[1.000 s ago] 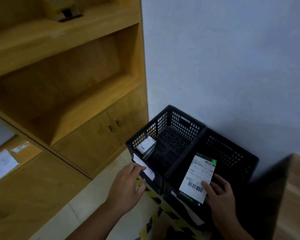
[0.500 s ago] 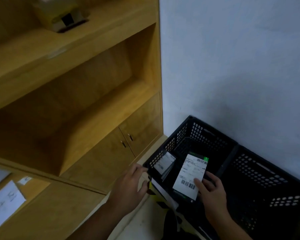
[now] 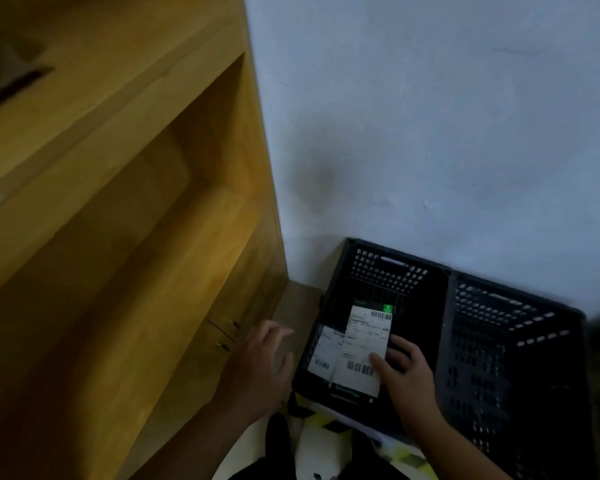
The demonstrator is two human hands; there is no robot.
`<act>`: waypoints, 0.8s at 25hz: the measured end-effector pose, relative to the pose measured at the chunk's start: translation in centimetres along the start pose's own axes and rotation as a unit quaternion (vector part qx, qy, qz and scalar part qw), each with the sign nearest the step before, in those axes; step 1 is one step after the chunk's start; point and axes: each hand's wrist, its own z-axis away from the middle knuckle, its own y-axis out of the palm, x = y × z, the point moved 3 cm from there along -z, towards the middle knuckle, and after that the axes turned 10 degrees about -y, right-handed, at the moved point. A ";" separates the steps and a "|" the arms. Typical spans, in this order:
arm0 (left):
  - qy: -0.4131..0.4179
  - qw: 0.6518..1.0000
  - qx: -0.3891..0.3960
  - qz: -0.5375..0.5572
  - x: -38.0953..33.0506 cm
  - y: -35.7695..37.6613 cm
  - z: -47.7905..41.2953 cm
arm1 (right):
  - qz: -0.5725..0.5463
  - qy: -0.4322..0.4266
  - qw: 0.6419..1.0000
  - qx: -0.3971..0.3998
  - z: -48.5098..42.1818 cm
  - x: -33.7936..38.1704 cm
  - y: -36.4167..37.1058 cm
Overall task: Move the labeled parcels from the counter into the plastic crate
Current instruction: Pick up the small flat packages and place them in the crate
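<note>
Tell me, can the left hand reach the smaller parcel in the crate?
Probably yes: the left hand is open just outside the crate wall, and the smaller parcel lies right inside, mostly uncovered.

On the left, a wooden shelf unit looks smooth, with a warm satin sheen. The far wall is matt pale paint, slightly uneven. The left crate and right crate are dull black plastic with perforated walls. The larger parcel and smaller parcel carry flat white paper labels.
</note>
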 end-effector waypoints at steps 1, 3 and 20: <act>0.010 1.000 0.015 0.005 0.6 0.0 -1.2 | 0.001 0.004 1.000 -0.012 -0.2 -0.3 0.7; 0.022 0.999 0.037 0.006 1.7 0.2 -2.9 | 0.004 0.013 0.999 -0.030 -0.7 -1.2 1.9; -0.007 0.985 0.172 -0.025 12.8 18.2 -13.0 | 0.102 0.135 0.983 -0.069 -14.7 -27.2 10.3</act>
